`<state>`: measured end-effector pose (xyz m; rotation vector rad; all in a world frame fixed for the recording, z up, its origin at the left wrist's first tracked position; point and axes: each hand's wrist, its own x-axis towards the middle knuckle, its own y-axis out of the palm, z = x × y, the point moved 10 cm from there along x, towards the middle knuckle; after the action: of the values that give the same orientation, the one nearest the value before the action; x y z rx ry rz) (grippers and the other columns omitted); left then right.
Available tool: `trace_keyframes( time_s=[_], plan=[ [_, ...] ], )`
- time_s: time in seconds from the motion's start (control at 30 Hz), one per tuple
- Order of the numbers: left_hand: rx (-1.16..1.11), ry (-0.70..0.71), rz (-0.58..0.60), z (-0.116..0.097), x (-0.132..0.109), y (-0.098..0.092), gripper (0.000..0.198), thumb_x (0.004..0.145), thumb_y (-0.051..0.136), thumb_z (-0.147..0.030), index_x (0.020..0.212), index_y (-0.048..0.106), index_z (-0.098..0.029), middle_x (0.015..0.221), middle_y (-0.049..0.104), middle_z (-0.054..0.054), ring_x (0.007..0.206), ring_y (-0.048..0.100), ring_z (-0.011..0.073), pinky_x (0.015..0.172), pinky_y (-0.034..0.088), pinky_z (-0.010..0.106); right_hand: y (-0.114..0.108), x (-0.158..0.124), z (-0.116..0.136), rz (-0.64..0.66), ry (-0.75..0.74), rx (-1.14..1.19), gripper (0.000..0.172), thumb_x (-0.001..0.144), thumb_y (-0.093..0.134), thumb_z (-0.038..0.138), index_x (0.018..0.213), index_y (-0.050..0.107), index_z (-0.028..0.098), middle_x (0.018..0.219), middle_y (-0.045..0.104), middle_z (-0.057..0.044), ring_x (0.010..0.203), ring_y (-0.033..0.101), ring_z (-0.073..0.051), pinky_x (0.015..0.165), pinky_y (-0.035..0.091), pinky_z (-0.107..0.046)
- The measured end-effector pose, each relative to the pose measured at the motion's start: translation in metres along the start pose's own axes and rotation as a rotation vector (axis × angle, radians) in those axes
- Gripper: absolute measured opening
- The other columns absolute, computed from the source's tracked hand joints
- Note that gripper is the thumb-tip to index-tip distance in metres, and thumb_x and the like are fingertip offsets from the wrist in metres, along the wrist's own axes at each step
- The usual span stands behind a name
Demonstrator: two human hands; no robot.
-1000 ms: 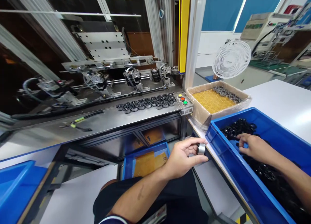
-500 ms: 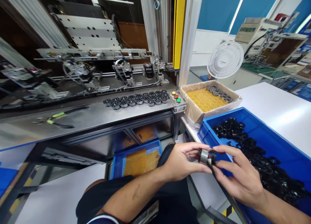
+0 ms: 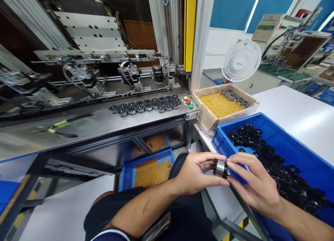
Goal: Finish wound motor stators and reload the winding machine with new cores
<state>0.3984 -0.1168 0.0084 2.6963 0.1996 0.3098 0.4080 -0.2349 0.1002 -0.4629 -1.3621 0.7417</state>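
Observation:
A silvery metal stator core (image 3: 220, 168) with black plastic on its ends is held up over the gap between my knees and the side table. My left hand (image 3: 197, 175) is closed around it, thumb below and fingers above. A black plastic ring (image 3: 226, 169) sits against the core's right face. My right hand (image 3: 257, 185) is closed on this ring, its fingertips pressed to the edge. Below and right of my right hand stands a blue bin (image 3: 263, 121) with a heap of black plastic rings (image 3: 284, 171).
Several stator cores (image 3: 146, 106) stand in rows on the metal bench (image 3: 96, 129), left of a button box (image 3: 190, 108). Pliers (image 3: 61, 126) lie further left. A lined carton (image 3: 208, 121) holds more cores. A white fan (image 3: 241, 61) stands behind. Below is another blue bin (image 3: 127, 171).
The black plastic ring in my right hand has moved left onto the stator core, closing the gap between them. My left hand keeps its hold. The view has shifted slightly.

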Motion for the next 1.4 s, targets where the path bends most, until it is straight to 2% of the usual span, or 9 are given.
trace_keyframes(
  time_s=[0.13, 0.23, 0.6, 0.83, 1.1, 1.17, 1.27, 1.33, 1.4],
  plan=[
    [-0.022, -0.062, 0.010, 0.006, -0.001, 0.001, 0.061, 0.050, 0.095, -0.016, 0.107, 0.074, -0.011, 0.094, 0.078, 0.009, 0.083, 0.075, 0.0187, 0.085, 0.061, 0.030, 0.001, -0.001, 0.000, 0.014, -0.008, -0.007, 0.044, 0.084, 0.066, 0.004, 0.127, 0.056, 0.006, 0.112, 0.061, -0.017, 0.108, 0.060, -0.026, 0.089, 0.056, -0.043],
    [-0.033, -0.069, 0.015, 0.007, -0.001, 0.002, 0.063, 0.049, 0.096, -0.020, 0.107, 0.073, -0.011, 0.097, 0.078, 0.009, 0.085, 0.075, 0.0202, 0.087, 0.061, 0.033, 0.002, -0.002, 0.000, 0.023, -0.009, -0.013, 0.048, 0.082, 0.065, 0.000, 0.129, 0.055, 0.007, 0.116, 0.059, -0.018, 0.111, 0.059, -0.026, 0.091, 0.055, -0.044],
    [-0.079, -0.075, 0.020, 0.007, -0.001, 0.004, 0.058, 0.050, 0.092, -0.004, 0.104, 0.074, -0.013, 0.093, 0.078, 0.004, 0.082, 0.074, 0.0135, 0.085, 0.059, 0.023, 0.003, -0.005, 0.004, 0.057, -0.074, -0.086, 0.043, 0.083, 0.067, 0.002, 0.125, 0.058, 0.002, 0.115, 0.057, -0.019, 0.113, 0.056, -0.027, 0.091, 0.053, -0.046],
    [-0.037, -0.175, 0.025, 0.014, -0.002, 0.001, 0.059, 0.049, 0.094, -0.011, 0.105, 0.074, -0.012, 0.089, 0.078, 0.005, 0.082, 0.075, 0.0161, 0.085, 0.060, 0.026, 0.003, -0.006, 0.006, 0.083, -0.126, -0.137, 0.040, 0.083, 0.070, 0.006, 0.122, 0.060, 0.003, 0.110, 0.060, -0.017, 0.107, 0.057, -0.027, 0.087, 0.054, -0.045],
    [-0.018, -0.168, 0.061, 0.020, -0.005, 0.002, 0.063, 0.055, 0.095, -0.020, 0.112, 0.072, -0.011, 0.097, 0.078, 0.008, 0.088, 0.075, 0.0219, 0.087, 0.060, 0.032, 0.006, -0.004, 0.009, 0.077, -0.134, -0.095, 0.039, 0.086, 0.066, 0.006, 0.124, 0.058, 0.004, 0.106, 0.063, -0.017, 0.105, 0.059, -0.025, 0.086, 0.055, -0.042],
    [-0.013, -0.106, 0.098, 0.014, -0.008, 0.008, 0.060, 0.071, 0.087, -0.024, 0.126, 0.066, -0.014, 0.109, 0.076, 0.011, 0.100, 0.073, 0.0240, 0.093, 0.058, 0.035, 0.004, -0.002, -0.001, 0.068, -0.054, -0.045, 0.040, 0.087, 0.067, 0.012, 0.127, 0.060, 0.009, 0.111, 0.063, -0.016, 0.108, 0.060, -0.024, 0.089, 0.055, -0.041],
    [0.064, 0.020, 0.218, 0.001, -0.016, 0.024, 0.055, 0.095, 0.061, -0.026, 0.147, 0.046, -0.023, 0.139, 0.061, 0.014, 0.121, 0.064, 0.0244, 0.106, 0.050, 0.039, 0.005, -0.002, -0.032, 0.111, 0.204, 0.105, 0.049, 0.089, 0.070, 0.033, 0.133, 0.059, 0.018, 0.126, 0.064, -0.015, 0.117, 0.062, -0.024, 0.095, 0.056, -0.039],
    [0.177, 0.109, 0.284, -0.008, -0.022, 0.032, 0.053, 0.099, 0.051, -0.024, 0.151, 0.039, -0.026, 0.149, 0.052, 0.013, 0.129, 0.059, 0.0240, 0.111, 0.045, 0.039, 0.011, -0.005, -0.046, 0.168, 0.342, 0.218, 0.049, 0.089, 0.068, 0.041, 0.133, 0.060, 0.021, 0.125, 0.068, -0.012, 0.114, 0.067, -0.022, 0.094, 0.057, -0.033],
    [0.286, 0.177, 0.300, -0.013, -0.025, 0.034, 0.053, 0.099, 0.050, -0.024, 0.151, 0.039, -0.024, 0.149, 0.052, 0.014, 0.130, 0.057, 0.0240, 0.112, 0.043, 0.038, 0.015, -0.006, -0.049, 0.191, 0.406, 0.275, 0.037, 0.091, 0.066, 0.039, 0.124, 0.067, 0.021, 0.111, 0.075, -0.008, 0.098, 0.073, -0.018, 0.087, 0.059, -0.027]
  ],
)
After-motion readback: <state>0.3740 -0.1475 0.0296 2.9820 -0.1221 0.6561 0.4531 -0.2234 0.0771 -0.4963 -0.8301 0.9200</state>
